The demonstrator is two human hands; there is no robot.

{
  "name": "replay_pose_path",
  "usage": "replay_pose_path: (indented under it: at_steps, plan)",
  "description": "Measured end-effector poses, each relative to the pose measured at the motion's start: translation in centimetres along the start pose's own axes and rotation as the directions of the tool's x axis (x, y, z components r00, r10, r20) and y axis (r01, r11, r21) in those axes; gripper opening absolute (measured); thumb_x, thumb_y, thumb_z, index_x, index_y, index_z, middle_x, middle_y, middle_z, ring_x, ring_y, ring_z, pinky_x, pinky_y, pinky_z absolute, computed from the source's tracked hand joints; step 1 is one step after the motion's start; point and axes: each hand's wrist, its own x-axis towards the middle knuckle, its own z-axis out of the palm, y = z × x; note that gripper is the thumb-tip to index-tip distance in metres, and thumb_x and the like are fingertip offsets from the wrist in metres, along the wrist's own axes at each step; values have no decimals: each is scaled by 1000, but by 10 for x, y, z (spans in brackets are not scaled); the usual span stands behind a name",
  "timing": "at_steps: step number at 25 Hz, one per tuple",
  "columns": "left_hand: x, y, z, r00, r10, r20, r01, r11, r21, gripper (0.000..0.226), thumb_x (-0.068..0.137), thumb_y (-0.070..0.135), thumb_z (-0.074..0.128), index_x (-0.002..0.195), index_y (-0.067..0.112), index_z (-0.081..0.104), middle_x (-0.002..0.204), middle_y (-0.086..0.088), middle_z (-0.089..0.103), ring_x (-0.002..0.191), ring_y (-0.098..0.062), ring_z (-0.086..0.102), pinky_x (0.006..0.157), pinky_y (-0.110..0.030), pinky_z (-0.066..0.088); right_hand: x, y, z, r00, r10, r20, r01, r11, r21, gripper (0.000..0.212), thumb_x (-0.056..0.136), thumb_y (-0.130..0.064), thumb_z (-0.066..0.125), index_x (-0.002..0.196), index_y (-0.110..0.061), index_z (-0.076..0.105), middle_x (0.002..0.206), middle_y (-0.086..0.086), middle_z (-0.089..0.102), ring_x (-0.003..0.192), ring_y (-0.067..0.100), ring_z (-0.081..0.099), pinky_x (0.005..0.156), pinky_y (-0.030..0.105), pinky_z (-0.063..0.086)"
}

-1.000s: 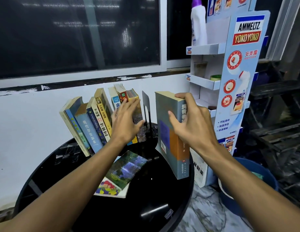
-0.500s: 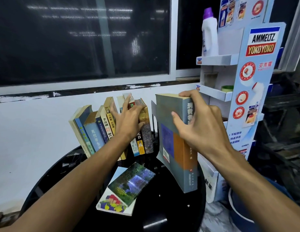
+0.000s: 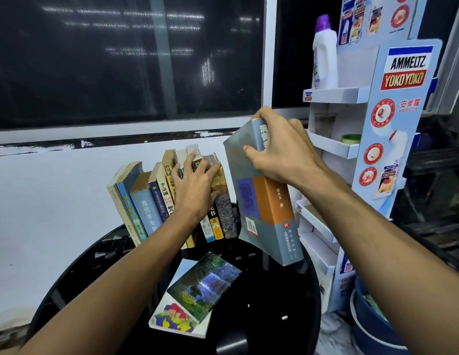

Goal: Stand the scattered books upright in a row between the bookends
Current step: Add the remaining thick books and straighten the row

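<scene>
Beside the row (image 3: 146, 206), grey book (image 3: 264, 216) top-leftward

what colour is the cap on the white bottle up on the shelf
Purple; the cap shows clearly at top right of the head view.

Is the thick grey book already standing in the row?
No, the right hand grips the grey book at its top, tilted, to the right of the row rather than in it.

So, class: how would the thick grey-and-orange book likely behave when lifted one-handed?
Probably heavy: the grey-and-orange book is thick, and the right hand grips it near the top. Likely somewhat floppy: its lower cover corner curls.
</scene>
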Motion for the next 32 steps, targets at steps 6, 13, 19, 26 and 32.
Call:
replay_pose_path:
  at_steps: [6,13,19,26,32]
  plan:
    - [0,-1,3,1000,-5,-7,5,1000,-9,75,85,48,74,149,35,38,146,4,46,153,-29,11,118,-58,18,31,-1,24,996,37,87,-32,998,-58,44,85,-35,73,119,-24,47,102,3,50,93,27,53,73,37,48]
    - [0,-2,9,999,-19,-32,17,999,-47,74,83,43,77,147,33,41,144,4,47,153,-28,10,119,-57,15,62,2,54,994,98,43,-98,995,10,46,85,-32,73,122,-20,47,114,11,59,103,31,56,82,45,55]
    - [0,-4,12,999,-20,-37,18,998,-61,73,83,43,78,146,33,42,144,4,46,153,-28,10,120,-57,13,57,4,71,996,85,-30,-83,994,70,51,87,-32,74,128,-18,47,117,8,62,94,19,52,73,32,51]
    - [-1,-6,14,998,-24,-61,19,997,-77,73,80,40,80,144,31,45,141,6,49,153,-27,11,120,-56,13,75,-1,61,994,49,97,-54,997,50,51,83,-33,77,122,-21,48,111,1,55,96,20,51,72,34,48]
    - [-1,-5,14,998,-31,-63,27,997,-76,72,81,41,79,143,32,45,142,5,47,153,-27,10,119,-56,12,78,3,68,982,118,148,-128,990,65,55,82,-31,79,126,-20,48,116,5,56,99,24,56,76,35,52]
